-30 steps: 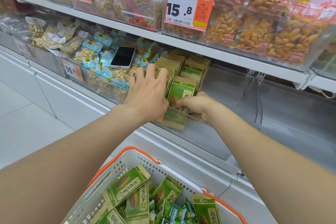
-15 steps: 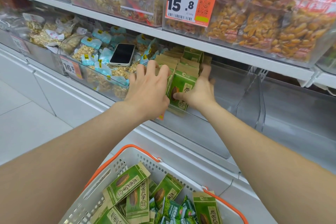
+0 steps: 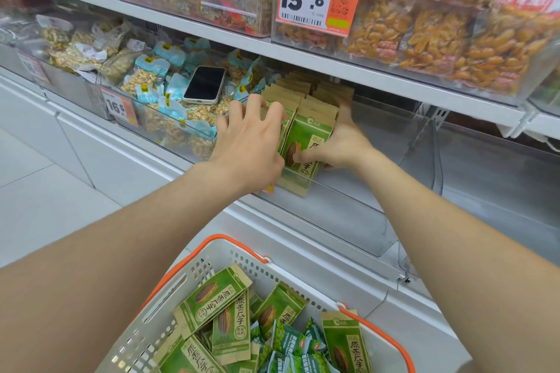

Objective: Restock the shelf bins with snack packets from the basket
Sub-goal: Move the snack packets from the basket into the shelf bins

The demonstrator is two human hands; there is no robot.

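Two hands squeeze flat paper packets upright.

Clear glossy plastic bin; matt kraft-paper packets.

Green-and-tan seed packets upright in rows inside clear shelf bin; more loose in white basket, six o'clock.
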